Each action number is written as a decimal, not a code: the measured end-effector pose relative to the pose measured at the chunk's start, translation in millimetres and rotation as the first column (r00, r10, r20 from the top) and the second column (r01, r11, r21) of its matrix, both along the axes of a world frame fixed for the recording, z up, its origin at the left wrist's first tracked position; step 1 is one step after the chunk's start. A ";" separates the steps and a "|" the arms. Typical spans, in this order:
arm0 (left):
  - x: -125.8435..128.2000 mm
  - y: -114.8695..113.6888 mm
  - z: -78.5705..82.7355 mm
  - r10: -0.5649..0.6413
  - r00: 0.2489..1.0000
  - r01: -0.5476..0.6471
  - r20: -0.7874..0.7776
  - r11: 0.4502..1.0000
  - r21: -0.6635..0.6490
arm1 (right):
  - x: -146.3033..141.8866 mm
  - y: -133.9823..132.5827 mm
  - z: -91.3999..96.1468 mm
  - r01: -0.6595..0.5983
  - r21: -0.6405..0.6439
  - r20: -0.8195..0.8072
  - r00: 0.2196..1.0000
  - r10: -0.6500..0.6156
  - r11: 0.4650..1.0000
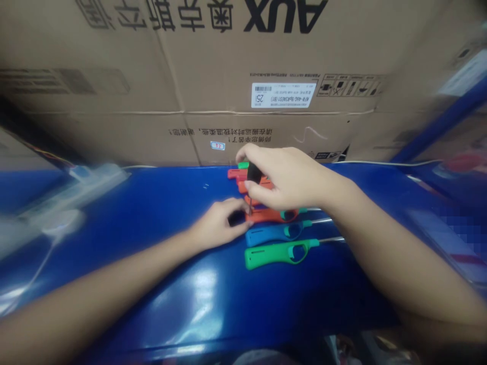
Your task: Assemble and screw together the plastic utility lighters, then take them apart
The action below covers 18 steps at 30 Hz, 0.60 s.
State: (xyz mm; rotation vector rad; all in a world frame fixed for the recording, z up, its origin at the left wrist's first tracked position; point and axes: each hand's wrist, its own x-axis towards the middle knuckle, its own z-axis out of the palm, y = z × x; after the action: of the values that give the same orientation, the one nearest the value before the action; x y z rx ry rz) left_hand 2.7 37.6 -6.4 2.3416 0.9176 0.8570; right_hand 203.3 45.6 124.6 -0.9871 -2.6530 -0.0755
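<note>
My right hand point(281, 175) is closed round the black handle of a screwdriver point(254, 173). Its thin shaft points down at the end of an orange long-nosed lighter point(266, 216). With thumb and fingertips, my left hand point(222, 221) grips that same end of the orange lighter, close to the screwdriver tip. Nearer to me lie a blue lighter point(268, 234) and a green lighter point(270, 254), side by side with their metal nozzles to the right. Behind, more lighters, such as a red one point(236, 174), are partly hidden by my right hand.
A large cardboard box point(213, 91) stands along the back of the blue table point(171, 284). At the left is a whitish power strip point(99, 182) with a plug and cord, blurred. A flat pale object point(445, 238) lies at the right.
</note>
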 end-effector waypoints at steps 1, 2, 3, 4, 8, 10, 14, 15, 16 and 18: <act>-0.2 0.2 -0.1 0.004 1.000 -0.004 0.000 1.000 0.003 | -0.1 0.0 0.2 0.017 0.001 0.006 1.000 -0.017 1.000; -0.4 0.3 -0.3 0.005 1.000 -0.005 -0.001 1.000 0.003 | -0.2 0.2 0.1 0.031 0.002 0.017 0.999 -0.031 1.000; -0.6 0.5 -0.5 0.004 1.000 -0.004 -0.004 1.000 0.002 | -0.3 0.4 -0.1 0.036 0.004 0.029 0.999 -0.037 0.999; -0.7 0.6 -0.7 0.002 1.000 -0.002 -0.007 1.000 0.002 | -0.3 0.6 -0.5 0.035 0.011 0.037 0.999 -0.035 0.999; -1.0 0.9 -1.4 -0.001 1.000 0.001 -0.011 1.000 0.009 | 0.0 1.7 -2.1 0.044 0.024 0.045 0.998 -0.045 0.999; -1.0 1.0 -1.7 0.001 1.000 -0.001 -0.011 1.000 0.008 | 0.4 1.8 -2.5 0.053 0.028 0.050 0.997 -0.054 0.998; -1.2 0.9 -2.0 0.005 1.000 -0.005 -0.008 1.000 0.011 | 0.1 1.1 -3.4 -0.006 0.050 0.032 0.999 0.004 0.999; -1.2 0.8 -1.9 0.002 1.000 -0.002 -0.005 1.000 0.011 | -0.3 0.8 -3.6 -0.012 0.054 0.029 1.000 0.011 0.998; -1.2 0.7 -1.7 -0.001 1.000 0.002 -0.003 1.000 0.010 | -0.7 0.5 -3.6 -0.009 0.058 0.028 1.000 0.007 0.998; -1.2 0.5 -1.2 -0.004 1.000 0.004 -0.004 1.000 0.004 | -1.3 0.0 -3.0 -0.004 0.056 0.029 1.000 0.003 0.998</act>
State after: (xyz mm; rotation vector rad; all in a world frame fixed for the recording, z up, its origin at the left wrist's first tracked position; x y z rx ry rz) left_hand 1.5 38.1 -7.6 2.3487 0.9127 0.8543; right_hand 202.0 45.5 121.6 -0.9701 -2.6627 -0.1640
